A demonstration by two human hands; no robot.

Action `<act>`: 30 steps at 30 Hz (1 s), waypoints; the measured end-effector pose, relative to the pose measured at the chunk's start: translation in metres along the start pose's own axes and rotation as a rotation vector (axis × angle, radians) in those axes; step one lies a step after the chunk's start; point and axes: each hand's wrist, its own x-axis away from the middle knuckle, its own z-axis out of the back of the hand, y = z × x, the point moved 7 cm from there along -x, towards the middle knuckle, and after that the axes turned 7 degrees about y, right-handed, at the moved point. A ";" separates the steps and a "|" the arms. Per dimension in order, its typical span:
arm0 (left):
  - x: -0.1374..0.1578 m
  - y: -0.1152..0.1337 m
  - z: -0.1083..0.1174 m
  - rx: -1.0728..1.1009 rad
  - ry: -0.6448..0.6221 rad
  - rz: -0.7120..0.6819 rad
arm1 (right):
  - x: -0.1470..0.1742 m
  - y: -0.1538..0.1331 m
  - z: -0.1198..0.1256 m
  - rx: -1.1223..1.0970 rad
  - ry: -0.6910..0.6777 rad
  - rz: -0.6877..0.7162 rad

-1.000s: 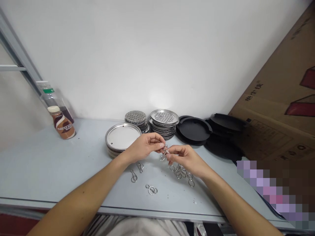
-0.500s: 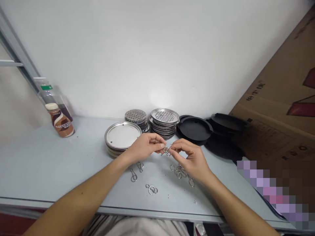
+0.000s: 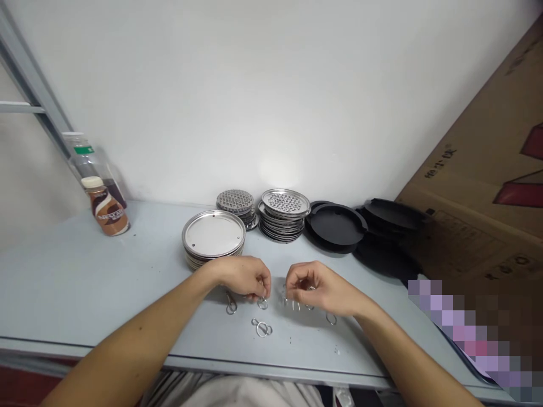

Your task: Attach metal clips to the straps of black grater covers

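My left hand [image 3: 244, 276] is low over the table, thumb and fingers pinched on a metal wire ring clip [image 3: 263, 304]. To its right, my right hand [image 3: 324, 289] is also closed, with a small metal wire piece [image 3: 284, 297] at its fingertips; blur hides its exact shape. A ring with a wire loop [image 3: 231, 308] lies beside my left hand. Another ring with loops [image 3: 262, 328] lies nearer the table's front. Several more rings lie partly hidden under my right hand, one loose ring [image 3: 331, 319] showing at its edge.
A stack of round metal lids [image 3: 213, 233] stands behind my left hand. Beyond are perforated discs [image 3: 235, 202], grater-like plates [image 3: 285, 202] and black round trays [image 3: 337, 226]. Bottles [image 3: 108, 209] stand at the left; a cardboard box [image 3: 479, 186] leans at the right.
My hands were together higher up over linked metal pieces. Now they are apart and lower, the left down and to the left, the right down near the rings.
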 end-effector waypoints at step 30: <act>-0.016 0.024 -0.011 1.100 0.119 -0.109 | 0.000 -0.019 0.026 0.102 0.479 0.249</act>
